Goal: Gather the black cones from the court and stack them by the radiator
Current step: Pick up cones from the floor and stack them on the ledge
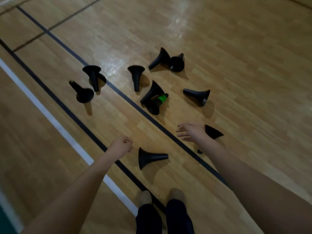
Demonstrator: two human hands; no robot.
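Head view: black cones (152, 158) lie toppled across the court floor (236, 56). Left hand (121, 146) curled, empty; right hand (191, 131) spread, empty. Gathering seems barely begun; next, grasp the nearest cone.

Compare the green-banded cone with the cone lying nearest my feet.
The green-banded cone carries a bright green band near its tip; the nearest cone is all black. The green-banded cone lies tangled with another black cone; the nearest cone lies alone. The green-banded cone is beyond the black court line; the nearest cone is before it. Both lie on their sides on the wooden floor.
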